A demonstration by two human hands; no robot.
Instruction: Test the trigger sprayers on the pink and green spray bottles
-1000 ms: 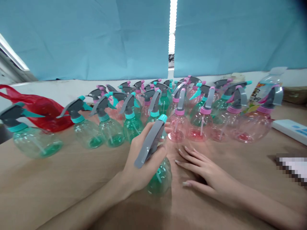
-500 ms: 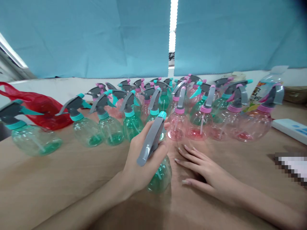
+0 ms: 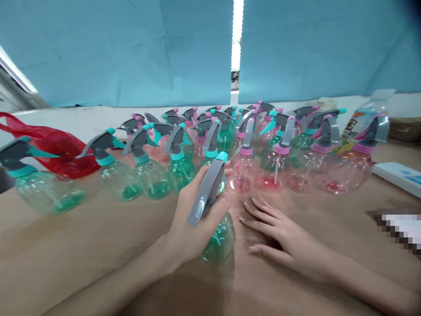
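Note:
My left hand is wrapped round the neck of a green spray bottle, which stands on the brown tabletop. Its grey spray head with a teal nozzle sticks up above my fingers, nozzle pointing away from me; the collar is hidden by the hand. To the right, my right hand lies on the table with its fingers spread, holding nothing. Beyond its fingertips stands a pink spray bottle. Past my left hand is another green spray bottle.
Several more green and pink spray bottles stand in rows towards the wall. A red plastic bag lies at the left. On the right are a clear labelled bottle, a white box and a blurred-out flat object. Blue sheeting covers the back.

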